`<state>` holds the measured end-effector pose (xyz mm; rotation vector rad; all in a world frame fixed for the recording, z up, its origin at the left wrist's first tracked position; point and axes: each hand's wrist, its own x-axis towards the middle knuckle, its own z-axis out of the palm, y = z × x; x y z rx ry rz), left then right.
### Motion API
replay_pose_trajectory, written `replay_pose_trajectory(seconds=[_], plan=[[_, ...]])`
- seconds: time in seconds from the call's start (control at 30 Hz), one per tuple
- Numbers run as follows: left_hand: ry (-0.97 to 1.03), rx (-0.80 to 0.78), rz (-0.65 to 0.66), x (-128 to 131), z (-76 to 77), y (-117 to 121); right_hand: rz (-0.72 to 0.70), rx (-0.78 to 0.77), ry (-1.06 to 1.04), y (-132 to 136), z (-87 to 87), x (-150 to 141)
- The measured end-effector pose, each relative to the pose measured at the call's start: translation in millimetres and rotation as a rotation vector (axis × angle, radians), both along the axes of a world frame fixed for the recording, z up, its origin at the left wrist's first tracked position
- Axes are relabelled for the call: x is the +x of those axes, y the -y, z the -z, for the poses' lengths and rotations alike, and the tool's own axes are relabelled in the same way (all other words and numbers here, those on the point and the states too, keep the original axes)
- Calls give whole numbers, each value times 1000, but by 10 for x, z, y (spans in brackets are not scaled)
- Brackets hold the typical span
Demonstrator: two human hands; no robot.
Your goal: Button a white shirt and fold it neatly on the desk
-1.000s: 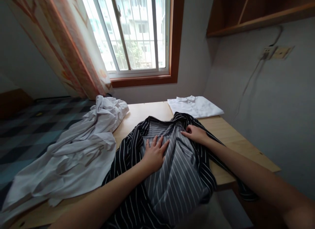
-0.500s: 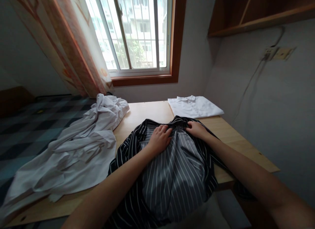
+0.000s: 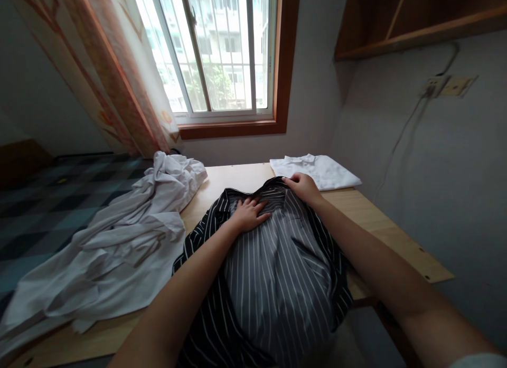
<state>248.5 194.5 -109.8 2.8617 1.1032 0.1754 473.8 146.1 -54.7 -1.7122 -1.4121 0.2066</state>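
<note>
A black shirt with white stripes [image 3: 273,273] lies spread over the table, its greyer inner side facing up and its lower end hanging over the near edge. My left hand [image 3: 249,214] rests flat on the inside of the shirt, just below the collar, with fingers spread. At the collar's upper right, my right hand [image 3: 304,188] pinches the dark striped fabric between thumb and fingers. Just behind that hand lies a folded white shirt [image 3: 328,171].
Crumpled white clothing [image 3: 130,241] covers the left part of the wooden table [image 3: 380,225]. A bed with a checked cover [image 3: 35,215] is at the left. Beyond are a curtain [image 3: 106,67] and a window [image 3: 222,56]; a shelf [image 3: 428,32] hangs at upper right.
My right hand has moved up and slightly left with the collar edge, which is now more raised and open. My left hand has shifted left, its fingers spreading on the fabric.
</note>
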Motion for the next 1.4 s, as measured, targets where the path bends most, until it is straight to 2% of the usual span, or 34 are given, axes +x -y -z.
replay_pose_trajectory(seconds=[0.13, 0.23, 0.33, 0.43, 0.5, 0.6, 0.77, 0.83, 0.9, 1.07, 1.2, 1.4], plan=[[145, 113, 58, -116, -28, 4, -101, 8, -99, -160, 1, -274], [228, 213, 117, -135, -39, 41, -100, -3, -80, -270, 4, -411], [238, 241, -16, -93, 12, 11, -74, -85, 27, -342, -8, -487], [177, 120, -185, -39, 96, -86, -158, -242, 42, -367, 22, -577], [143, 44, -242, -24, 138, -152, -293, -384, -60, -365, 83, -653], [208, 43, -260, -41, 153, -210, -430, -515, -270, -359, 188, -725], [455, 57, -150, -90, 75, -185, -408, -441, -485, -355, 235, -562], [425, 40, -66, -86, 45, -152, -398, -402, -430, -345, 222, -431], [332, 41, -29, -72, 33, -122, -339, -350, -275, -320, 215, -303], [219, 77, -118, -52, 57, -110, -86, -313, 138, -164, 279, -138], [221, 51, -115, -62, 69, -140, -35, -329, 258, 19, 435, -192], [278, 36, -131, -79, 56, -149, -21, -241, 322, 214, 699, -222]])
